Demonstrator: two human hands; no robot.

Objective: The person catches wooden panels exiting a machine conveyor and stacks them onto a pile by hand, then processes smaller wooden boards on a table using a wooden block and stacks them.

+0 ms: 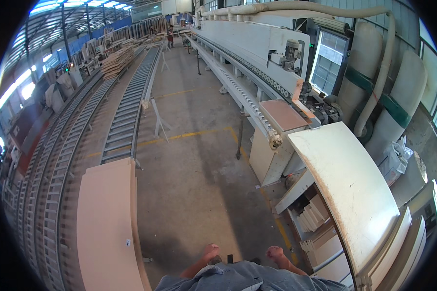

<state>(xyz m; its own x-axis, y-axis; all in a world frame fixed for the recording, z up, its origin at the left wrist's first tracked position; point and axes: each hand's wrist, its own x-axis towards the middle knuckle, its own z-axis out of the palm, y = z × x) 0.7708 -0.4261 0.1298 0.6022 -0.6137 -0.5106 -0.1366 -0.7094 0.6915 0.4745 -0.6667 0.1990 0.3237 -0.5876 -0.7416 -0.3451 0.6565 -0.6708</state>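
Note:
My left hand [210,251] is low in front of my body, its fingers loosely curled, with nothing seen in it. My right hand [275,252] hangs a little to the right, also curled and with no object showing. Both are above the concrete floor, apart from each other and touching no panel. On the left, nearest my left hand, a stack of pinkish-brown flat panels [104,218] lies at the near end of a roller conveyor [127,119]. To the right of my right hand is a pale worktable [347,189] with a worn edge.
More roller tracks [65,160] run along the left, carrying a pile of boards [116,60]. A long edge-processing machine [257,39] lines the right. Under the worktable are stored wood pieces [313,213]. Dust-collector bags [359,63] stand behind. A distant person [170,36] stands far down the aisle.

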